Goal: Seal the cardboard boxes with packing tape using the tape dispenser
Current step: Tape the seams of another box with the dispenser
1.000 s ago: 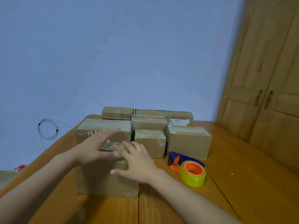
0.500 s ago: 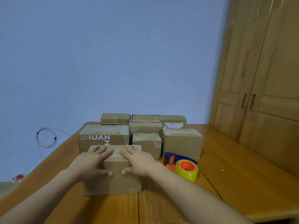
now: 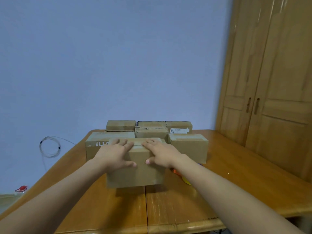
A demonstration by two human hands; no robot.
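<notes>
Both your hands are on the nearest cardboard box (image 3: 135,171), which sits at the front of the wooden surface (image 3: 236,174). Your left hand (image 3: 114,153) lies flat over its top left, fingers spread and straight, thumb down the front face; your right hand (image 3: 160,153) mirrors it on the top right, fingers straight, thumb on the front. Between your fingertips, a strip of tape (image 3: 137,144) runs along the top seam. Behind it, the other boxes (image 3: 189,147) crowd together toward the wall. The tape dispenser (image 3: 177,171) lies just right of the box, mostly hidden under your right forearm, only orange and yellow slivers showing. A coiled cable (image 3: 49,146) hangs on the wall at left.
</notes>
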